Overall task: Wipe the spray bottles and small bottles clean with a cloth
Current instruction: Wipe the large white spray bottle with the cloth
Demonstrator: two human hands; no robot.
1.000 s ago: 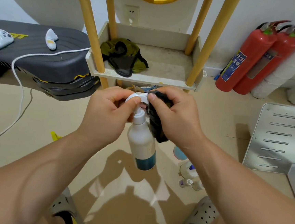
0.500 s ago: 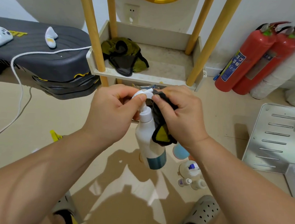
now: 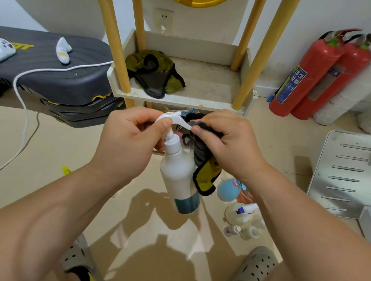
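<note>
A white pump bottle [image 3: 177,173] with a teal base hangs in mid-air at the centre of the view. My left hand [image 3: 130,142] pinches its white pump head. My right hand [image 3: 229,144] holds a black and olive cloth [image 3: 202,164] pressed around the tip of the pump spout, and the rest of the cloth hangs beside the bottle. On the floor at lower right stand a clear spray bottle [image 3: 238,212] with a blue nozzle, a light-blue round bottle [image 3: 228,190] and small bottles [image 3: 241,231].
A low white shelf [image 3: 206,101] with wooden posts holds another olive and black cloth [image 3: 156,73]. Two red fire extinguishers [image 3: 316,75] lean on the wall at right. A metal panel [image 3: 352,175] lies at right, a black case [image 3: 51,77] with a white cable at left.
The bottle has tilted and shifted slightly right. My right hand slid the cloth outward along the pump spout to its tip, and more of the olive cloth now hangs free.
</note>
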